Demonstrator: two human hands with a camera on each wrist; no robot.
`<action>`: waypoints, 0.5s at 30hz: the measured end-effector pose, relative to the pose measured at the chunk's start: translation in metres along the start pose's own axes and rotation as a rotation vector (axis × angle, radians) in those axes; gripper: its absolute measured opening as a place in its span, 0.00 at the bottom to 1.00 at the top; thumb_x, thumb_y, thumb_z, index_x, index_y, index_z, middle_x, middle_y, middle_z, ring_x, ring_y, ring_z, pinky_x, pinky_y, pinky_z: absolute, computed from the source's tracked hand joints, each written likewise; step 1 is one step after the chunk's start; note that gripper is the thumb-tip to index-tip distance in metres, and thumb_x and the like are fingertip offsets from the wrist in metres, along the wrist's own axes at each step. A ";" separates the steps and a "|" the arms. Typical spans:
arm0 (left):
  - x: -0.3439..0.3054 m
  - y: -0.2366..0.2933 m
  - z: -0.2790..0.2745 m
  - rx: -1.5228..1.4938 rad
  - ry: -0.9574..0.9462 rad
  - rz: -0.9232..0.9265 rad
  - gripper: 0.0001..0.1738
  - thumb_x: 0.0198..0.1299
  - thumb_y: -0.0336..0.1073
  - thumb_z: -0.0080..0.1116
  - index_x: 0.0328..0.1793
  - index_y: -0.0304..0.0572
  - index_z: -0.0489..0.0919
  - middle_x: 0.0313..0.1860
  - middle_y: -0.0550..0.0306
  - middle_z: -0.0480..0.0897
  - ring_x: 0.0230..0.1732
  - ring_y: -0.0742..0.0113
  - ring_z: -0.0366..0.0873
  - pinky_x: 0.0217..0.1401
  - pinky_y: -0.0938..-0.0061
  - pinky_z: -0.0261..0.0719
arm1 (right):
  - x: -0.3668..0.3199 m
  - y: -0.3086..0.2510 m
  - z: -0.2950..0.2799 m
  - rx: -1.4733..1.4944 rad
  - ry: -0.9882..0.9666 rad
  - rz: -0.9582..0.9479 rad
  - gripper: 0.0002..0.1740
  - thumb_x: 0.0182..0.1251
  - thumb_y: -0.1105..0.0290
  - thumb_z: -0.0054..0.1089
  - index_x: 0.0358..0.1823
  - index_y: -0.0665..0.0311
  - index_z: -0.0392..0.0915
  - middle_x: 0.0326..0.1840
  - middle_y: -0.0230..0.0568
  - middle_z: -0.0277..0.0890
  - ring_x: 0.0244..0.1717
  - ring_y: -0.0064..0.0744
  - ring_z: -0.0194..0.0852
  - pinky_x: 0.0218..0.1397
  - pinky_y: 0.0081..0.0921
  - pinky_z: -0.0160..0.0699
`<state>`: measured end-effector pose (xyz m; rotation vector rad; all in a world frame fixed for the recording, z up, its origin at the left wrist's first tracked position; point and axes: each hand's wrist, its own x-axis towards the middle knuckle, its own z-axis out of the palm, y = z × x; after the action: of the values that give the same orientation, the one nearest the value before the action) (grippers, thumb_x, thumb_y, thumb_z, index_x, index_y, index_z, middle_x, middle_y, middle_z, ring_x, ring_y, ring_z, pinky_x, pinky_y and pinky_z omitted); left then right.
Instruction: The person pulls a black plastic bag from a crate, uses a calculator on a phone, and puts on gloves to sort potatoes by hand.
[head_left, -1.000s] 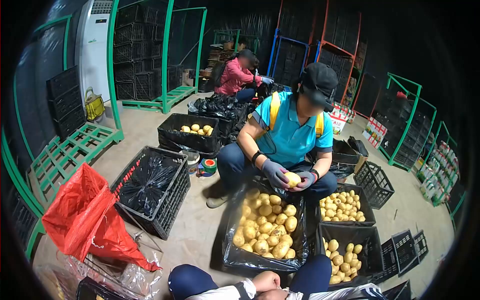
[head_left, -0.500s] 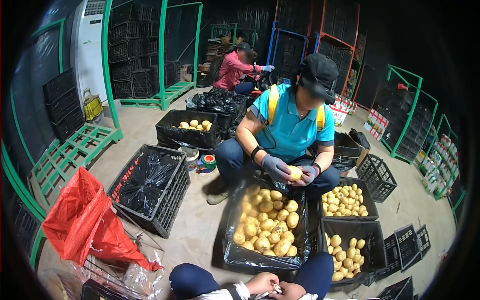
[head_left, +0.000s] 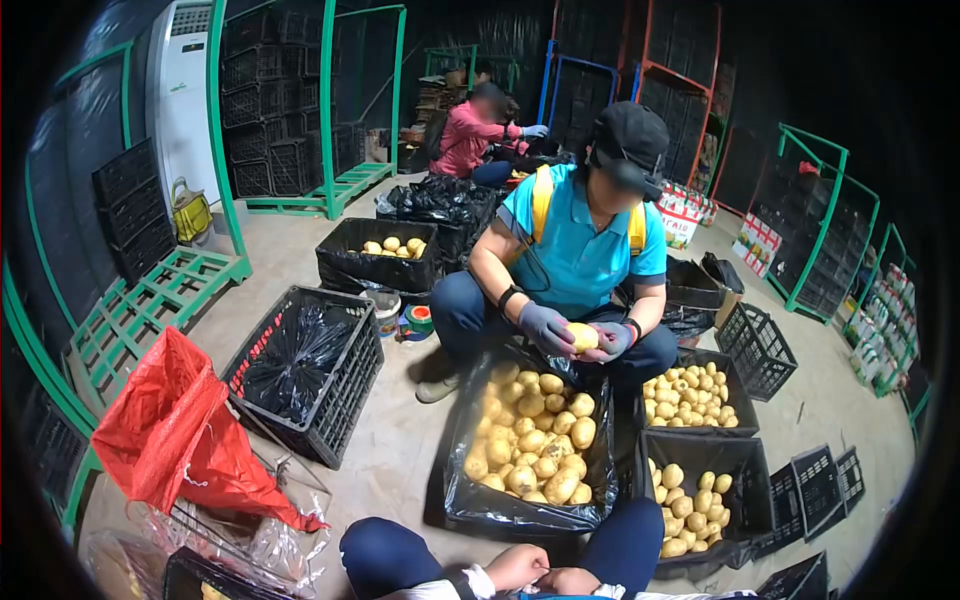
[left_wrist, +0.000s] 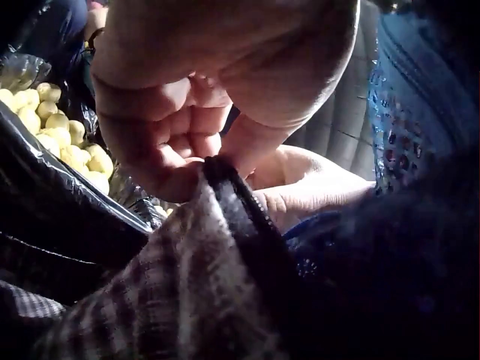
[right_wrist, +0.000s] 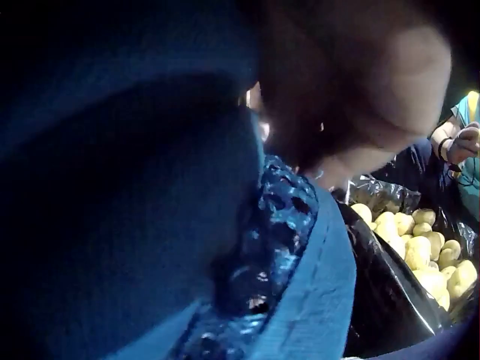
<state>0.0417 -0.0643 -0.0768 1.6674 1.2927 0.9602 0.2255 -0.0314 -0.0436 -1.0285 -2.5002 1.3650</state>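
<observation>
My left hand (head_left: 517,566) and right hand (head_left: 570,581) meet at my lap, low in the head view. In the left wrist view, the curled fingers and thumb of the left hand pinch the dark zip-like edge (left_wrist: 236,206) of a checked cloth (left_wrist: 142,292). Just behind them shows the right hand (left_wrist: 319,187), its thumb reaching toward that edge. Blue cloth with a shiny openwork band (right_wrist: 281,225) hangs close below the right hand in the right wrist view; I cannot tell what its shaded fingers hold.
A bagged crate of potatoes (head_left: 535,440) stands before my knees, with two more potato crates to its right. Across it squats a person (head_left: 585,240) with gloved hands round a potato. A red sack (head_left: 175,430) and black crate (head_left: 305,375) lie left; green racks (head_left: 330,150) stand behind.
My hands stay together at the lap, drawn slightly lower and closer since half a second ago, when something whitish showed between them. The person opposite keeps turning the potato.
</observation>
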 end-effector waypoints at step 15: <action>-0.005 -0.007 -0.001 -0.112 -0.111 -0.154 0.08 0.51 0.36 0.61 0.33 0.40 0.80 0.28 0.54 0.82 0.30 0.62 0.80 0.35 0.71 0.76 | 0.000 -0.002 -0.002 0.004 -0.050 0.214 0.12 0.59 0.58 0.58 0.31 0.59 0.75 0.33 0.44 0.75 0.30 0.36 0.74 0.35 0.31 0.73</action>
<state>0.0374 -0.0684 -0.0834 1.4915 1.2510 0.8218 0.2253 -0.0310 -0.0404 -1.3098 -2.4805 1.4666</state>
